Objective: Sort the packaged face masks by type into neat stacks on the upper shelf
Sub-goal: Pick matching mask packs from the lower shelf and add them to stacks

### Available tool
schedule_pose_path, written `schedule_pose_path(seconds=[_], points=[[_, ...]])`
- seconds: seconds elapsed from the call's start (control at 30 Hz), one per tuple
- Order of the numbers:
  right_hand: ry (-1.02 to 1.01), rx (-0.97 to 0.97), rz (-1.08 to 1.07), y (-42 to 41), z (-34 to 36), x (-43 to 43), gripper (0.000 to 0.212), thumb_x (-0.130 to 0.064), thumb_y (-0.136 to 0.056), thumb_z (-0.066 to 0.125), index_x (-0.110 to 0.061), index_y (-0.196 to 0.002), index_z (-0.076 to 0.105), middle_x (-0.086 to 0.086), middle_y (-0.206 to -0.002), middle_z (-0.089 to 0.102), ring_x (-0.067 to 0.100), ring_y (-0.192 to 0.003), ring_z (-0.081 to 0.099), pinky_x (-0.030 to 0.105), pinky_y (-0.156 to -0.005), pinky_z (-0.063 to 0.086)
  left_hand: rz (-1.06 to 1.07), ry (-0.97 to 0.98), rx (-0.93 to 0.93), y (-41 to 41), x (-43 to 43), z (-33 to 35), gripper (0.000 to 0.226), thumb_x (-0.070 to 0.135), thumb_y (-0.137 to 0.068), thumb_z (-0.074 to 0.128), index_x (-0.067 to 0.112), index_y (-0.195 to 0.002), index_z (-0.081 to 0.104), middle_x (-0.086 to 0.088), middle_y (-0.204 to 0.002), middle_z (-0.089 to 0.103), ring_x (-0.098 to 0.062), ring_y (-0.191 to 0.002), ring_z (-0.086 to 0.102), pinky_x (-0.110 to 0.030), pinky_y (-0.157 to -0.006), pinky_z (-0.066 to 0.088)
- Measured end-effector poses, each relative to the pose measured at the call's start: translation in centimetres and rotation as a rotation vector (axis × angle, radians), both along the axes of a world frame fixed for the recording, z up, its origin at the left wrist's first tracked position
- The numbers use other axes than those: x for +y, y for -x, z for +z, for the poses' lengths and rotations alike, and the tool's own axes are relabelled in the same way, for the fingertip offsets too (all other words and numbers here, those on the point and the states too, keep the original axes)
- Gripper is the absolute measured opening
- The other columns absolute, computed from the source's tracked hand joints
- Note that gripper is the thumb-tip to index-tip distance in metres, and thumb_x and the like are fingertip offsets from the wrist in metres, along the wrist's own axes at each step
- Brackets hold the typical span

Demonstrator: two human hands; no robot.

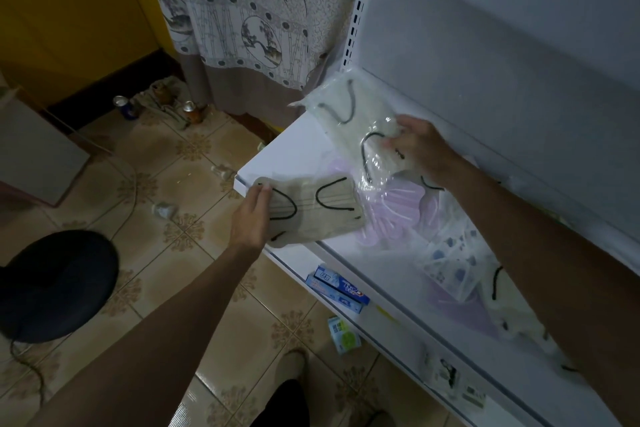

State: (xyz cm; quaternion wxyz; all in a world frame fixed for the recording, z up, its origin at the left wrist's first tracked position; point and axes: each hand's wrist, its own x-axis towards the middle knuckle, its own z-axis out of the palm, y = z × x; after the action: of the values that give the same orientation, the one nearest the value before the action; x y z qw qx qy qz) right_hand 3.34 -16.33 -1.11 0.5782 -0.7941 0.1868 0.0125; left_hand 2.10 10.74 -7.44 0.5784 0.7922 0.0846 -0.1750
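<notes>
A white upper shelf [287, 149] carries packaged face masks. My left hand [251, 218] grips a beige mask pack with black ear loops [322, 215] at the shelf's front left corner; the pack juts over the edge. My right hand [420, 147] pinches a clear pack of cream masks with black loops [375, 152] above the shelf. Another cream pack [341, 102] lies at the back left corner. Lilac masks with white loops [401, 204] lie in the middle, under both packs. Blue-patterned packs [453, 263] and more lilac and cream packs sit further right, partly hidden by my right forearm.
Toothpaste boxes [337, 288] sit on the lower shelf, with small packets [446, 374] further right. A round dark stool [52, 284] stands on the tiled floor at left. Cans [126, 107] and litter lie near a patterned curtain [242, 10]. A shoe [291, 367] is below.
</notes>
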Motion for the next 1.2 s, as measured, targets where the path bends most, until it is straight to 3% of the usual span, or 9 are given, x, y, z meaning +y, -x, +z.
schedule_pose_path(seconds=[0.07,0.13,0.2,0.37,0.5,0.63,1.0,1.1,1.2], points=[[-0.090,0.182,0.250,0.7,0.1,0.7,0.024,0.006,-0.081,0.061,-0.007,-0.101,0.062,0.002,-0.083,0.062,0.005,-0.065,0.061,0.021,-0.069,0.048,0.054,0.132,0.086,-0.3,0.3,-0.3,0.048,0.058,-0.090,0.038,0.023,-0.115,0.059,-0.003,-0.117,0.059,-0.021,-0.105,0.054,-0.033,-0.080,0.038],[0.094,0.339,0.488,1.3,-0.9,1.3,0.016,0.002,-0.082,0.064,-0.006,-0.096,0.064,0.002,-0.084,0.063,0.006,-0.071,0.060,0.015,-0.067,0.046,0.047,0.133,0.064,-0.3,0.5,-0.4,0.051,0.061,-0.085,0.044,0.026,-0.121,0.054,-0.002,-0.120,0.057,-0.022,-0.107,0.054,-0.033,-0.082,0.041],[0.368,0.443,0.563,1.7,-2.8,2.1,0.023,-0.008,-0.082,0.068,-0.016,-0.103,0.065,-0.005,-0.092,0.061,0.007,-0.080,0.057,0.013,-0.064,0.040,0.005,0.022,-0.064,-0.1,0.7,-0.8,0.044,0.042,-0.088,0.057,0.026,-0.128,0.046,0.001,-0.117,0.054,-0.019,-0.102,0.053,-0.029,-0.081,0.042],[0.494,0.238,0.335,1.9,-5.8,2.5,0.043,-0.022,-0.082,0.070,-0.013,-0.123,0.059,0.003,-0.117,0.062,0.022,-0.112,0.057,0.030,-0.092,0.042,-0.039,-0.166,-0.136,0.0,0.5,-0.9,0.059,0.008,-0.085,0.064,0.025,-0.136,0.040,-0.004,-0.124,0.053,-0.014,-0.103,0.049,-0.019,-0.079,0.038],[0.916,0.273,-0.087,1.4,-7.0,1.0,0.050,-0.041,-0.086,0.062,-0.006,-0.120,0.053,0.018,-0.122,0.057,0.035,-0.112,0.053,0.041,-0.089,0.045,-0.077,-0.159,-0.172,0.1,0.5,-1.2,0.054,0.001,-0.091,0.050,0.029,-0.137,0.041,0.000,-0.119,0.050,-0.011,-0.099,0.046,-0.016,-0.076,0.037],[0.880,0.490,-0.105,1.5,-7.8,1.1,0.061,-0.050,-0.086,0.058,-0.013,-0.133,0.043,0.019,-0.133,0.046,0.037,-0.123,0.042,0.044,-0.096,0.037,-0.132,-0.208,-0.177,0.1,0.8,-2.1,0.041,0.003,-0.096,0.036,0.026,-0.125,0.054,-0.006,-0.123,0.055,-0.020,-0.100,0.052,-0.017,-0.070,0.035],[0.827,0.279,-0.061,0.3,-7.5,0.5,0.018,-0.010,-0.090,0.050,-0.004,-0.099,0.064,0.029,-0.113,0.060,0.041,-0.107,0.051,0.039,-0.087,0.040,-0.037,-0.123,-0.197,-0.3,3.2,-2.6,0.027,0.019,-0.095,0.038,0.022,-0.102,0.064,0.002,-0.111,0.060,-0.017,-0.105,0.052,-0.023,-0.083,0.034],[0.752,0.339,0.029,0.9,-7.2,1.4,0.053,-0.029,-0.077,0.074,-0.009,-0.123,0.057,0.022,-0.124,0.049,0.038,-0.116,0.045,0.037,-0.096,0.040,0.032,-0.183,-0.223,-0.7,3.1,-2.1,0.016,0.016,-0.090,0.054,0.022,-0.098,0.066,0.008,-0.102,0.062,-0.014,-0.099,0.054,-0.024,-0.082,0.037],[0.766,0.418,0.117,1.4,-7.1,2.2,0.082,-0.049,-0.068,0.078,-0.015,-0.135,0.044,0.017,-0.134,0.037,0.033,-0.126,0.033,0.037,-0.099,0.033,0.058,-0.178,-0.257,-1.3,3.0,-1.8,0.019,0.012,-0.086,0.058,0.023,-0.099,0.065,0.011,-0.104,0.060,-0.013,-0.103,0.052,-0.024,-0.086,0.039]])
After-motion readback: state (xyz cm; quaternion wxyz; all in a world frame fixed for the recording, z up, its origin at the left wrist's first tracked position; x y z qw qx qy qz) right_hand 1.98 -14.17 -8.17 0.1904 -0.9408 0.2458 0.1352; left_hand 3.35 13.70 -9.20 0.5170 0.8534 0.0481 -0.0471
